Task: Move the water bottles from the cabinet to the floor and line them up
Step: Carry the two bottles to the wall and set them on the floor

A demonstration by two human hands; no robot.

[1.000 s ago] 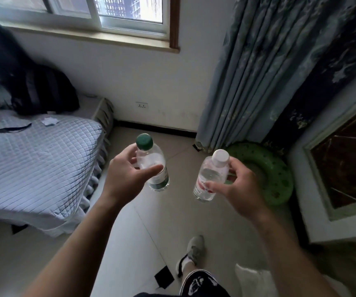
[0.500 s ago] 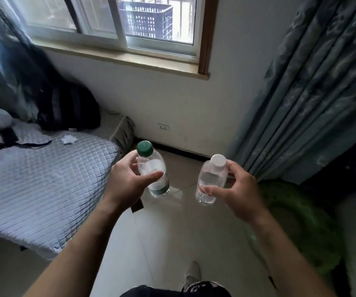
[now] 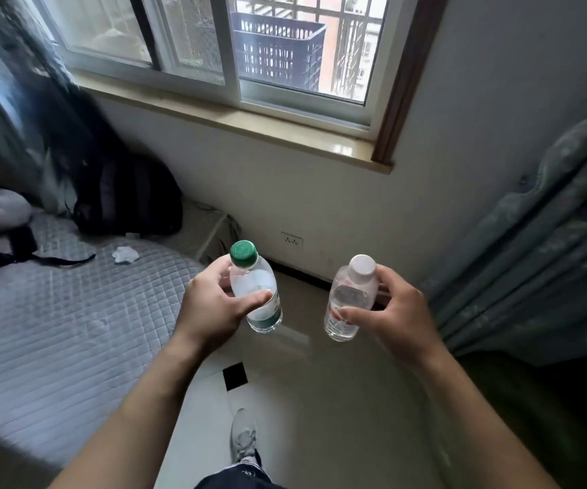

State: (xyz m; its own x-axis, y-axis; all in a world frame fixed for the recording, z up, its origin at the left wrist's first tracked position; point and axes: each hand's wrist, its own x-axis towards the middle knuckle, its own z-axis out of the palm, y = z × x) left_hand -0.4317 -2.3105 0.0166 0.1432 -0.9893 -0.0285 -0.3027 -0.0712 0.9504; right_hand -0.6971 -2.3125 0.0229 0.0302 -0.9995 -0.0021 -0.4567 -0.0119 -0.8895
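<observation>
My left hand [image 3: 211, 308] grips a clear water bottle with a green cap [image 3: 255, 287], held roughly upright in the air in front of me. My right hand [image 3: 396, 312] grips a second clear water bottle with a white cap [image 3: 350, 301], also upright, about a hand's width to the right of the first. Both bottles hang well above the pale tiled floor [image 3: 320, 400]. The cabinet is out of view.
A bed with a grey quilted cover [image 3: 55, 330] fills the left side, with a black backpack [image 3: 129, 199] at its far end. A window [image 3: 235, 47] and white wall lie ahead. Blue-grey curtains [image 3: 539, 259] hang at the right. My shoe [image 3: 244, 439] stands on the floor.
The view has tilted upward and turned left, so the window shows more and the green ring and cabinet at the right have left view. Both hands still hold their bottles the same way.
</observation>
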